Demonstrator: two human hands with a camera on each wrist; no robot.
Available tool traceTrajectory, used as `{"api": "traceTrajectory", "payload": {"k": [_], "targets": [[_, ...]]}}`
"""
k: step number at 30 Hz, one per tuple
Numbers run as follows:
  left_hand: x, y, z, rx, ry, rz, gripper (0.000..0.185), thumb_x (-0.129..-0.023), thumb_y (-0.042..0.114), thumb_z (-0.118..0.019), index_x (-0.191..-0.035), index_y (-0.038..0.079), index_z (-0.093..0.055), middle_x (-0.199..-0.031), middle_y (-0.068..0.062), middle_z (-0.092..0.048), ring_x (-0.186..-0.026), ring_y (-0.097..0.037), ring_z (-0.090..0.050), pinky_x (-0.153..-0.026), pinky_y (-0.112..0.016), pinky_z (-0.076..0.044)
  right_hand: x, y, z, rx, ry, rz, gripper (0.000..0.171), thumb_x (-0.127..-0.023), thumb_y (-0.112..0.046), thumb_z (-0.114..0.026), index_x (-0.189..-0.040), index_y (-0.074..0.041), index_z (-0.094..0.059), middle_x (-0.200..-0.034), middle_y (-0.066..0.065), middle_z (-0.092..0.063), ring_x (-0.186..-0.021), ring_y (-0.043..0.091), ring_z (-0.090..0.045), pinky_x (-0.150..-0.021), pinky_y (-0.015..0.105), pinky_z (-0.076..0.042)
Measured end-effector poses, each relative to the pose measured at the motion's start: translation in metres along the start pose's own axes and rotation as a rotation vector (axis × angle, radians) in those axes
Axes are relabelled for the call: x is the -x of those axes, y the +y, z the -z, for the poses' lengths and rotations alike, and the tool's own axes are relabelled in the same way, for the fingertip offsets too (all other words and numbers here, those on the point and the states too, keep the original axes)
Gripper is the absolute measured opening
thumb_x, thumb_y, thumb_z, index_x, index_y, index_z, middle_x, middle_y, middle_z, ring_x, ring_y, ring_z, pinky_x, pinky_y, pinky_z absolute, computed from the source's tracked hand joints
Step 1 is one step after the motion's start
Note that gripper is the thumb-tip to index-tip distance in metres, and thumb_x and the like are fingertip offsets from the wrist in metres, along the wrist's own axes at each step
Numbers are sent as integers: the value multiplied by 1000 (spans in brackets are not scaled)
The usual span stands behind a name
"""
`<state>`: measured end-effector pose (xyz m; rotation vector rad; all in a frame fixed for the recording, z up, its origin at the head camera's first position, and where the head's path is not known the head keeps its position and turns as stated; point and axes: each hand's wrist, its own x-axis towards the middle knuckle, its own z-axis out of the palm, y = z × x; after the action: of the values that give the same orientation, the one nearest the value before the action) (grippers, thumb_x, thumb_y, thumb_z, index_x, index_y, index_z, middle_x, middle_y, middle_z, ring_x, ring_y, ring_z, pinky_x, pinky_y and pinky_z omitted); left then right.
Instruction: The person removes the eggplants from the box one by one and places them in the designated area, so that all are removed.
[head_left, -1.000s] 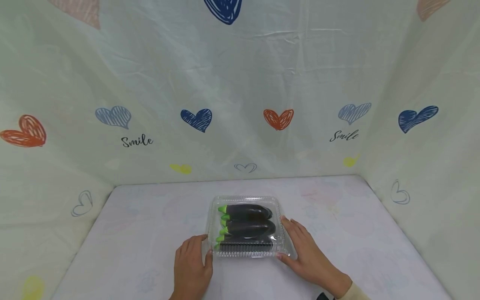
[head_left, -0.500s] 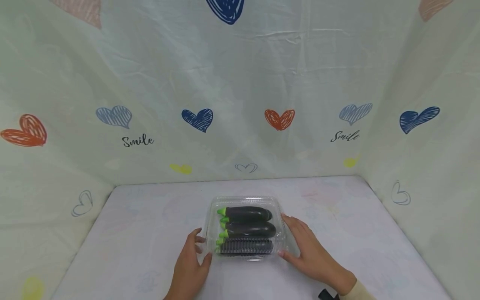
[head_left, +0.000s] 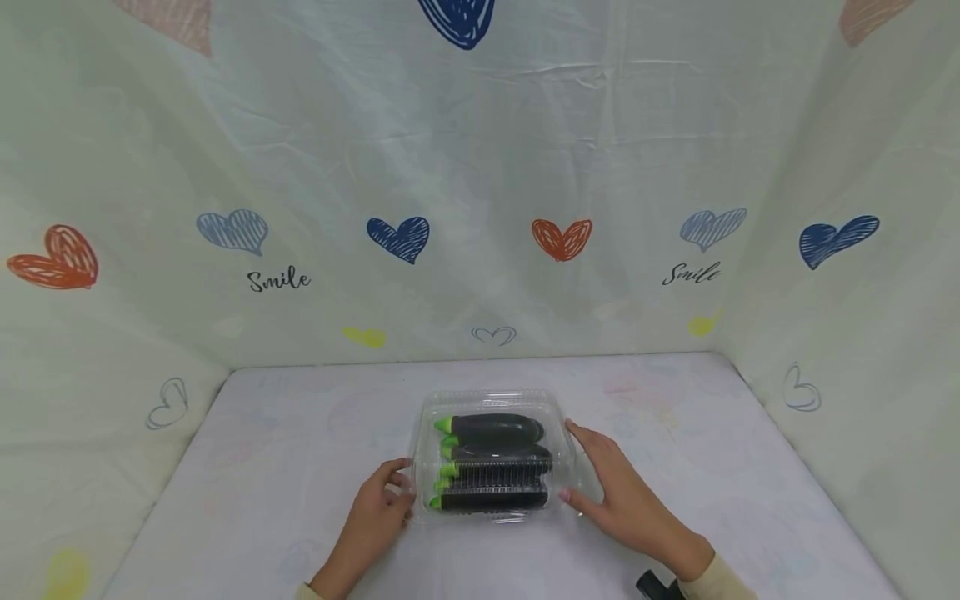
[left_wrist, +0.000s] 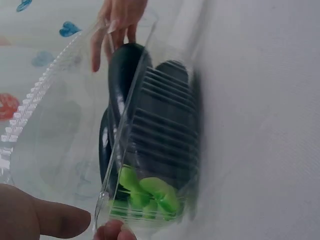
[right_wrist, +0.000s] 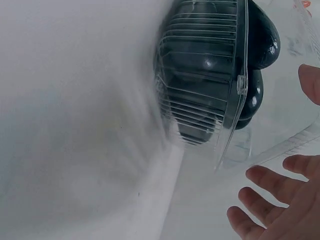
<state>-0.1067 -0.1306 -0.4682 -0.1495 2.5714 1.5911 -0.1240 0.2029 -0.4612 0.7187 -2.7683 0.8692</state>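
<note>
Clear clamshell box [head_left: 491, 457] sits mid tabletop [head_left: 247, 467], a bit toward my near edge, with dark eggplants [head_left: 495, 430] inside, green stems pointing left. In the wrist views I see the lid lifted partway off the ribbed base, front edge raised. My left hand [head_left: 375, 517] is at the box's near-left corner, thumb and fingertip pinching the lid's edge; the left wrist view shows the thumb [left_wrist: 55, 217] and a fingertip right at that plastic rim, beside the green stems [left_wrist: 147, 192]. My right hand [head_left: 622, 492] is along the box's right side, fingers straight and relaxed, lying flat by the wall; in the right wrist view the fingers [right_wrist: 265, 187] look just off the plastic, so I can't tell if they touch. Around it all is a pale backdrop [head_left: 480, 167] printed with hearts and "Smile".
</note>
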Motion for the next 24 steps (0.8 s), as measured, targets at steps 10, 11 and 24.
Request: {"api": "traceTrajectory", "payload": {"k": [10, 11, 24], "targets": [[-8, -3, 3, 215, -73, 96, 35, -88, 4, -56, -122, -5, -48, -90, -10, -56, -67, -18, -57, -56, -33, -52, -5, 0, 4, -43, 42, -21, 80, -82, -34, -69, -147, -19, -24, -144, 0, -32, -131, 21, -31, -102, 47, -33], [-9, -4, 4, 236, -84, 98, 35, -88, 3, -56, -121, -5, -48, -91, -10, -56, -68, -18, -57, -57, -33, -53, -6, 0, 5, -47, 43, -21, 80, -82, -34, -69, -146, -19, -24, -144, 0, -32, -131, 21, -31, -103, 47, -33], [-9, -7, 5, 347, -146, 157, 41, -84, -4, -52, -123, -7, -42, -93, -13, -54, -69, -19, -55, -61, -36, -52, -21, 2, 10, -110, 37, -50, 81, -85, -42, -64, -147, -15, -19, -145, 9, -29, -131, 28, -31, -103, 49, -32]]}}
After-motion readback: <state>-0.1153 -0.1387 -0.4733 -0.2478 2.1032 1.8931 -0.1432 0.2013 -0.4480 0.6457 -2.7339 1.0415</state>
